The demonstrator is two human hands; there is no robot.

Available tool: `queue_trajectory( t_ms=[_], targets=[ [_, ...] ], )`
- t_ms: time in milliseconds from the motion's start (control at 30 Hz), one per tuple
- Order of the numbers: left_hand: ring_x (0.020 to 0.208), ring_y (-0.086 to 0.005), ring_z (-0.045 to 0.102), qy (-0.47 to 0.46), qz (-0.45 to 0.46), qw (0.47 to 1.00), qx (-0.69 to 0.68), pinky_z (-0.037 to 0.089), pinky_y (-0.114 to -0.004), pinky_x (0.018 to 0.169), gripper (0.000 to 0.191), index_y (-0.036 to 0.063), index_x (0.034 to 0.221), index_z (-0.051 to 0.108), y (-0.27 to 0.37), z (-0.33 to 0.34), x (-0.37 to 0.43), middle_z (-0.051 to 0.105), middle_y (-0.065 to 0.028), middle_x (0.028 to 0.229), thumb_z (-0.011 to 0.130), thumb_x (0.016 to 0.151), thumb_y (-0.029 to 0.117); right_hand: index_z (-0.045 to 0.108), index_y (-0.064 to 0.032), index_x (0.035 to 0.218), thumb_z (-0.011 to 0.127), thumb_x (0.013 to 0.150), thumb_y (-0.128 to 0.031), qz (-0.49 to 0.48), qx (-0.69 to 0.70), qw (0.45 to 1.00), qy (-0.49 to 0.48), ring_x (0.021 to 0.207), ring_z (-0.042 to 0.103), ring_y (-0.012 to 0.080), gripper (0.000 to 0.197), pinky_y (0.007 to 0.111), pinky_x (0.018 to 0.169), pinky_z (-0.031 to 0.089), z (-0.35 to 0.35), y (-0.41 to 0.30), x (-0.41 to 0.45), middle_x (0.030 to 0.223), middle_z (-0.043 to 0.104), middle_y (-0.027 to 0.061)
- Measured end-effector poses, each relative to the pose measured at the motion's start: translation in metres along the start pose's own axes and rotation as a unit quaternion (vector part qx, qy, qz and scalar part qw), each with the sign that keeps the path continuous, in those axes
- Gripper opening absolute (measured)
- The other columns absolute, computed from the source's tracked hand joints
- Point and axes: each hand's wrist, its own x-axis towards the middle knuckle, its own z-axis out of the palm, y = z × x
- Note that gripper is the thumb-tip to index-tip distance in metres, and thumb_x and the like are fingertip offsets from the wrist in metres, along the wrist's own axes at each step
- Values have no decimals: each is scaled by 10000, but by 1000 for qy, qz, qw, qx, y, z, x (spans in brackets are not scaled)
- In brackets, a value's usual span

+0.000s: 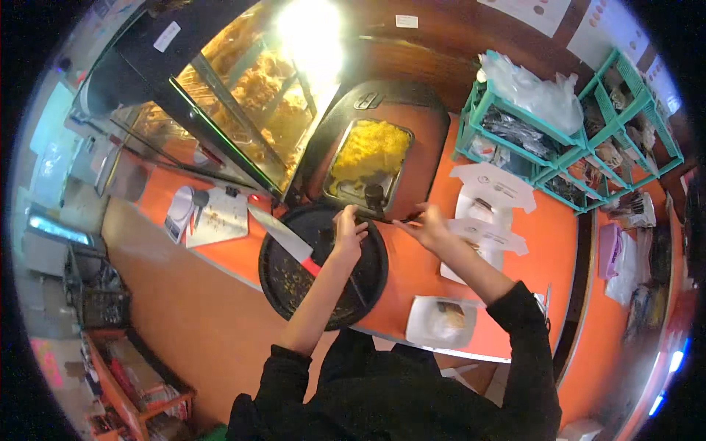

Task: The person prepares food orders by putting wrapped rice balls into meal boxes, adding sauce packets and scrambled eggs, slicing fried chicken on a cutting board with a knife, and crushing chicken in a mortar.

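A rectangular metal tray (411, 144) of yellow food (375, 148) stands in a dark open-fronted box, a black-handled utensil (375, 195) at its near end. My left hand (349, 231) is at the box's near edge, over a round black tray (270, 297), fingers bent. My right hand (424, 227) is at the same edge further right, fingertips at a thin dark rim. Whether either hand grips it, I cannot tell. A large knife (284, 234) with a red handle lies across the round tray, its handle partly behind my left forearm.
Open white paper boxes (463, 270) and another holding food (422, 322) stand on the orange counter at right. Turquoise plastic baskets (529, 146) hold packaging behind them. At left are a white cutting board (223, 220), a scale (179, 212) and a lit glass food display (253, 93).
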Motion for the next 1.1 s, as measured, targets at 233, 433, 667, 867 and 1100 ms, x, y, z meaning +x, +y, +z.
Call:
queue_trajectory(
  t_ms=[233, 433, 667, 867, 1100],
  targets=[
    [943, -169, 535, -31, 345, 918, -193, 600, -374, 779, 164, 62, 1044, 495, 130, 64, -36, 500, -71, 1007, 585, 920, 3, 450, -37, 1055, 465, 959, -145, -161, 112, 969, -149, 983, 621, 348, 145, 435, 843, 606, 40, -98, -53, 1003, 545, 123],
    [860, -204, 654, -243, 484, 840, -36, 642, -353, 729, 208, -4, 1164, 479, 222, 134, -24, 510, -122, 1140, 503, 958, -18, 462, -124, 1152, 529, 931, -284, -404, -561, 722, -23, 1053, 603, 345, 281, 443, 721, 549, 48, -15, 20, 1101, 565, 196],
    [599, -258, 699, -165, 554, 784, 225, 592, -398, 700, 323, -31, 1214, 538, 302, 198, 12, 677, -150, 783, 509, 955, 160, 405, -101, 1310, 514, 881, -171, -186, -753, 631, 19, 900, 641, 451, 448, 562, 733, 504, 84, 68, 73, 930, 629, 290],
    [639, -316, 699, -120, 404, 711, 563, 562, -416, 759, 334, 62, 981, 687, 313, 207, 52, 702, -197, 808, 455, 951, 302, 422, -176, 1351, 455, 892, -87, -268, -733, 617, 107, 803, 643, 482, 469, 562, 723, 498, 75, 53, 93, 859, 666, 285],
    [859, -359, 677, -132, 587, 682, 416, 536, -445, 757, 179, 88, 876, 686, 265, 151, 116, 687, -192, 871, 552, 878, 206, 396, -272, 1445, 395, 903, 6, -547, -434, 709, 104, 905, 613, 503, 609, 558, 790, 492, 108, 47, 98, 1024, 631, 325]
  ],
)
